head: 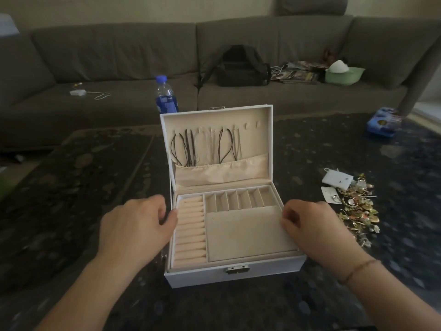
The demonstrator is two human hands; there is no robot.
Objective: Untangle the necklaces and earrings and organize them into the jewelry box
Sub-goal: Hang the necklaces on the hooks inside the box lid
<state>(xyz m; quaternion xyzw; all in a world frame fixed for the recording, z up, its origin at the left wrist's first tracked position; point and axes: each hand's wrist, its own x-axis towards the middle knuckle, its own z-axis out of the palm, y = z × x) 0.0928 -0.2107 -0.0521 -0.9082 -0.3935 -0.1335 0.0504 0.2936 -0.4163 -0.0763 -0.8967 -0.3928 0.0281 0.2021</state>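
A white jewelry box [262, 271] stands open on the dark table in front of me. Several necklaces [188, 146] hang from hooks inside its upright lid, their ends tucked in a fabric pocket. The tray holds ring rolls at the left, small compartments at the back and a flat pad. My left hand [133, 230] holds the box's left side, thumb on the rim. At the right edge of the box my right hand [315, 228] has its fingers curled; whether it grips the wall is unclear. A tangled pile of gold earrings [358, 209] and white earring cards [337, 179] lies to the right.
A blue-capped water bottle [165, 96] stands just behind the box lid. A blue package [384, 123] lies at the table's far right. Behind the table, a grey sofa [119, 56] carries a black backpack [241, 68], magazines and a green bowl [343, 74].
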